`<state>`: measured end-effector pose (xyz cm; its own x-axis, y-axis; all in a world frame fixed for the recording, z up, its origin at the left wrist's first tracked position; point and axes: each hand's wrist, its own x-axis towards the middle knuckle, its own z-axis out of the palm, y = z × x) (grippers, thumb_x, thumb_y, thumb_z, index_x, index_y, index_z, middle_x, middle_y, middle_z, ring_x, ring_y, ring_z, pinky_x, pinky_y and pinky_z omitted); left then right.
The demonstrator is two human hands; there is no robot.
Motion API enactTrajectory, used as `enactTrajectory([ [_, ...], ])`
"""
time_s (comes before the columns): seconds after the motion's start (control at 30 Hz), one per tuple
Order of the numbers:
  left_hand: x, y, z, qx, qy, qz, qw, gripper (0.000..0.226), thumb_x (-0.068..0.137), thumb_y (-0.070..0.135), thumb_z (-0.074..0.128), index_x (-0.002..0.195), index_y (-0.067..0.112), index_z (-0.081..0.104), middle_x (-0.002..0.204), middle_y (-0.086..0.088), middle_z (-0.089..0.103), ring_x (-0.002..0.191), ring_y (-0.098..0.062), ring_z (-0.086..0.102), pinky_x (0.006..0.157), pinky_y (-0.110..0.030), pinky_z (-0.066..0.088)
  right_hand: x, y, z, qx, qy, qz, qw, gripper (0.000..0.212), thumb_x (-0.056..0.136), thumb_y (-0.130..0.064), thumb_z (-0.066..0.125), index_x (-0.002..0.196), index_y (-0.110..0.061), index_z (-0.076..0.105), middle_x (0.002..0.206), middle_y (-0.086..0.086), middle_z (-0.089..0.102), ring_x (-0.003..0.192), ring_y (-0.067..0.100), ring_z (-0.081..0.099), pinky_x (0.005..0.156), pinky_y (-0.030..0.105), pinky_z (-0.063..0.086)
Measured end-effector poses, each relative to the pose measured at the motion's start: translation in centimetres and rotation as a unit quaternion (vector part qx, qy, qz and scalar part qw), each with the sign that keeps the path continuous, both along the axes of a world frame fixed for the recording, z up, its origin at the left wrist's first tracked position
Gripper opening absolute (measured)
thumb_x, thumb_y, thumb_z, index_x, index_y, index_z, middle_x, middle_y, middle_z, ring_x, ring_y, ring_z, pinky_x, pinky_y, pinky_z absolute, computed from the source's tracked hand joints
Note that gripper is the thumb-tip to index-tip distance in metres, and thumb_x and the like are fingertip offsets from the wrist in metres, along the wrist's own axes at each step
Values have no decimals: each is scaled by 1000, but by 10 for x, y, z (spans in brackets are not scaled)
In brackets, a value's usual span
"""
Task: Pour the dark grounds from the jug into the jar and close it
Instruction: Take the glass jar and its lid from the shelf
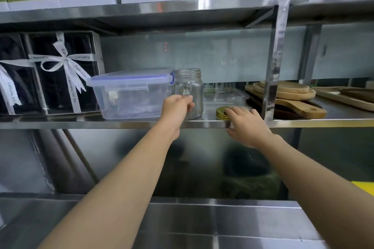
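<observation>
Glass, empty and lidless, forms the jar (pixel 189 93), which stands upright on the steel shelf (pixel 121 122) at 12 o'clock from the viewer, touching or just beside the clear lidded tub (pixel 129 95) at its 9 o'clock. The jar is gripped low on its side by the left hand (pixel 177 107), fingers curled around the glass. At the jar's 3 o'clock, near but apart from it, the gold lid (pixel 220 112) lies flat close to the shelf edge; it is partly covered by the right hand (pixel 245 125), whose fingers are spread and laid flat on top, the thumb hanging below the edge. Whether the lid is actually pinched cannot be told. Wooden boards (pixel 291 95) are stacked further out at 3 o'clock. No jug and no dark grounds are visible, so pouring is judged not yet begun. Two risks are judged: the lid, dragged by flat fingers alone, may be slid off the edge and dropped; the smooth jar, lifted one-handed from low down, may tip or knock the tub.
</observation>
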<state>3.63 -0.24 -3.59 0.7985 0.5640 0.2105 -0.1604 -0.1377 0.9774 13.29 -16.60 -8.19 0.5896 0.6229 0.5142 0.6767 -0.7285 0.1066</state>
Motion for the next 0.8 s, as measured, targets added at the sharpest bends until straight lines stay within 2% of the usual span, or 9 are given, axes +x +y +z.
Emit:
enactTrajectory([
  [0.07, -2, 1, 1, -38, 7, -28, 999, 12, 88, 24, 58, 78, 16, 59, 72, 1, 63, 75, -14, 58, 83, -38, 47, -4, -3, -2, -9, -53, -12, 999, 39, 91, -23, 52, 128, -12, 43, 130, 9, 53, 118, 28, 45, 92, 41, 40],
  [0.17, -7, -4, 3, -87, -9, -43, 995, 17, 87, 27, 60, 76, 15, 56, 65, 1, 54, 62, -13, 52, 67, -32, 52, -16, -7, 2, -11, -107, -20, 994, 26, 87, -9, 56, 113, -6, 55, 109, 12, 62, 100, 30, 54, 74, 39, 47],
  [0.23, -13, -10, 6, -121, -15, -38, 992, 27, 87, 34, 58, 68, 16, 52, 58, 3, 46, 55, -12, 43, 54, -27, 48, -27, -13, 7, 23, -141, 5, 990, 17, 76, 4, 66, 92, 1, 62, 84, 17, 66, 76, 34, 59, 54, 37, 49],
  [0.3, -23, -14, 8, -137, -6, -26, 990, 36, 88, 42, 55, 62, 19, 47, 53, 4, 38, 52, -12, 35, 50, -24, 39, -40, -22, 12, 65, -159, 36, 984, 16, 68, 9, 72, 79, 3, 62, 68, 17, 63, 59, 33, 56, 41, 31, 42],
  [0.4, -47, -18, 3, -142, 3, -16, 990, 38, 87, 46, 54, 60, 21, 46, 50, 5, 34, 51, -11, 30, 52, -24, 33, -61, -36, 15, 85, -160, 77, 980, 10, 73, 5, 70, 77, 2, 61, 66, 16, 62, 56, 30, 55, 35, 31, 43],
  [0.53, -94, -25, -8, -140, 26, -36, 989, 39, 86, 46, 56, 57, 21, 46, 48, 6, 34, 51, -11, 31, 57, -26, 36, -93, -60, 17, 98, -137, 101, 981, 10, 76, 0, 70, 80, 2, 62, 70, 17, 62, 56, 31, 56, 36, 38, 46],
  [0.8, -211, -43, -63, -273, 90, -29, 957, 47, 81, 48, 60, 45, 23, 42, 40, 8, 30, 37, -9, 28, 55, -26, 43, -197, -105, -8, 98, -103, 131, 981, 14, 66, 1, 75, 74, 1, 64, 65, 16, 63, 53, 33, 59, 34, 31, 45],
])
